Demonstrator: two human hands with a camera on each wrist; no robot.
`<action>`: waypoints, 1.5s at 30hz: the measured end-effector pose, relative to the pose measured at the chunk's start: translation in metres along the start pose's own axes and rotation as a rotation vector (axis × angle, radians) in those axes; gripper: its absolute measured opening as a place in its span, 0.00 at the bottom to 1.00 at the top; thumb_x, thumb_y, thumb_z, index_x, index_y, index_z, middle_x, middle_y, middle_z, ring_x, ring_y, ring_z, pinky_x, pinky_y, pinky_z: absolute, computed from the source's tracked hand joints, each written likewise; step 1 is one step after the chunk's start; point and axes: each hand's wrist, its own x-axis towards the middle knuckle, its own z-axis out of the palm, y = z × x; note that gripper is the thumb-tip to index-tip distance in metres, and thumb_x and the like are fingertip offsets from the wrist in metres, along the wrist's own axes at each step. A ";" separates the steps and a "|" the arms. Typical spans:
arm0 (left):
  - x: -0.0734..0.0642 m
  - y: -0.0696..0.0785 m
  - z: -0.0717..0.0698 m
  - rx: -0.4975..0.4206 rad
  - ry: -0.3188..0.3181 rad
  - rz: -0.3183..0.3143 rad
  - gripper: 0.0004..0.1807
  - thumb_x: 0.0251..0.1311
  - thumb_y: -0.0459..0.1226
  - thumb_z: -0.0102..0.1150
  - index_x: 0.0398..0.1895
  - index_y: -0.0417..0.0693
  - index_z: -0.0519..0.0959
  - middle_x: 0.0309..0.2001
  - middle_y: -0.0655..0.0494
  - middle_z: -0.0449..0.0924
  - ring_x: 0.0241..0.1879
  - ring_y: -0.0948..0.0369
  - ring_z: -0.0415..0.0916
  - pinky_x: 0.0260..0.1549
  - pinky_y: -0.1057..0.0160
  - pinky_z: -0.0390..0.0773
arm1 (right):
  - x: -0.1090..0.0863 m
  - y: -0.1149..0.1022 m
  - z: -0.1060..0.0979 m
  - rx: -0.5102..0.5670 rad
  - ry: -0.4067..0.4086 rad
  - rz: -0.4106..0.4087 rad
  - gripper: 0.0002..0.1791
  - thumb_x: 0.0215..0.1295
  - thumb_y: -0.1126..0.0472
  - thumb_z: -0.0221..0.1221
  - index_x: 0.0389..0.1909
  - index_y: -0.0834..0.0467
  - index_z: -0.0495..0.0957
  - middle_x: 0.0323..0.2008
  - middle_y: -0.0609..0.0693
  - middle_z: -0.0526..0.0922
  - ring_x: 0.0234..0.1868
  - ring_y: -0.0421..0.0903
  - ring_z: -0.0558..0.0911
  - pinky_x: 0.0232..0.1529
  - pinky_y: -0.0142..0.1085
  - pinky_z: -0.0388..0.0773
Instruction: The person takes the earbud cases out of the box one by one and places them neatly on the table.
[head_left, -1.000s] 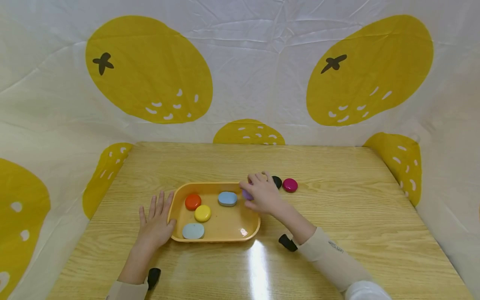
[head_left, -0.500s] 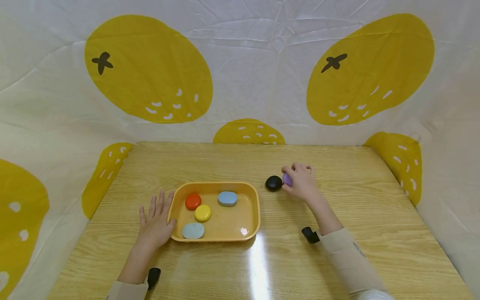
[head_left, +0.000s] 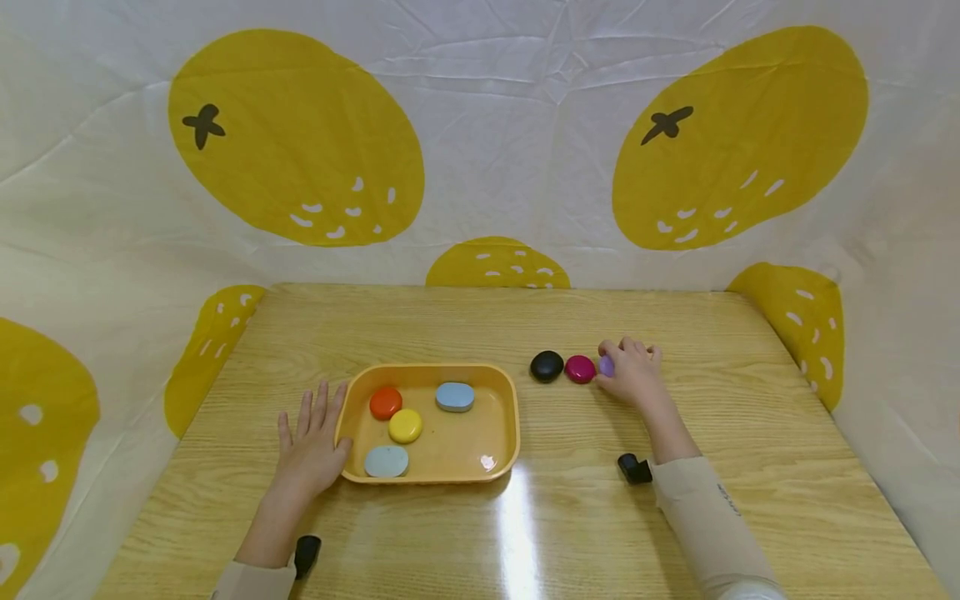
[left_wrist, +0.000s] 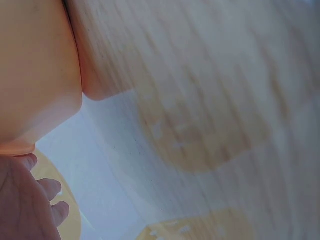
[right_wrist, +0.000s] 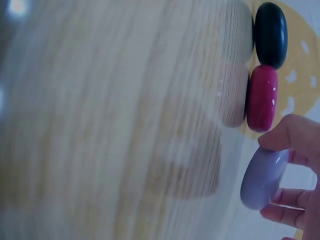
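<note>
My right hand [head_left: 637, 377] pinches a smooth purple pebble-like piece [right_wrist: 264, 178] between thumb and fingers. In the right wrist view the piece leans at a slant, close over the table. Just left of it lies a magenta piece [head_left: 580, 369], then a rounded black piece [head_left: 547, 367], all roughly in a row. My left hand [head_left: 311, 450] lies with straight, spread fingers along the left side of the yellow-orange tray [head_left: 457, 461], thumb at the rim. Inside the tray are a red piece [head_left: 386, 403], a yellow piece [head_left: 406, 426] and two pale blue oval pieces [head_left: 454, 397].
All this stands on a wood-grain table [head_left: 420, 542]. A white cloth [head_left: 517, 167] printed with large yellow fruit hangs behind and at both sides. Black wrist camera mounts [head_left: 634, 469] stick out below both cuffs.
My right hand has carried the purple piece from the tray's right end out to the right, past the black and magenta pieces, and lowered it. The left hand has stayed put.
</note>
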 end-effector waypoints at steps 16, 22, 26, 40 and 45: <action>0.000 0.000 -0.001 0.004 -0.001 -0.005 0.40 0.62 0.40 0.43 0.72 0.50 0.36 0.71 0.39 0.29 0.69 0.42 0.24 0.57 0.37 0.18 | 0.002 0.008 0.004 0.000 -0.145 0.071 0.26 0.54 0.52 0.59 0.53 0.57 0.70 0.50 0.67 0.68 0.52 0.65 0.66 0.53 0.64 0.49; 0.000 -0.001 0.000 0.003 -0.007 -0.007 0.40 0.62 0.40 0.43 0.72 0.51 0.35 0.71 0.40 0.28 0.69 0.42 0.23 0.57 0.37 0.17 | 0.002 0.009 0.005 0.000 -0.140 0.068 0.26 0.53 0.52 0.60 0.53 0.56 0.70 0.51 0.67 0.67 0.52 0.65 0.65 0.53 0.64 0.49; 0.000 -0.001 0.000 -0.001 -0.006 -0.006 0.40 0.62 0.40 0.43 0.72 0.51 0.35 0.71 0.40 0.28 0.69 0.42 0.23 0.57 0.37 0.16 | 0.002 0.002 0.004 0.018 -0.078 0.031 0.28 0.53 0.54 0.61 0.55 0.55 0.68 0.51 0.65 0.67 0.54 0.63 0.65 0.54 0.64 0.48; 0.000 -0.001 0.001 0.018 0.001 -0.006 0.40 0.62 0.40 0.43 0.72 0.52 0.35 0.71 0.40 0.28 0.69 0.42 0.23 0.58 0.36 0.20 | -0.003 -0.102 -0.008 0.033 0.191 -0.323 0.27 0.56 0.57 0.58 0.59 0.52 0.67 0.54 0.58 0.70 0.56 0.57 0.69 0.56 0.57 0.57; 0.001 -0.001 0.001 0.021 0.004 -0.005 0.40 0.62 0.40 0.44 0.72 0.52 0.35 0.71 0.40 0.29 0.69 0.43 0.23 0.58 0.36 0.20 | -0.007 -0.137 -0.004 -0.013 0.210 -0.449 0.27 0.55 0.57 0.60 0.58 0.52 0.67 0.53 0.56 0.71 0.55 0.54 0.70 0.54 0.55 0.62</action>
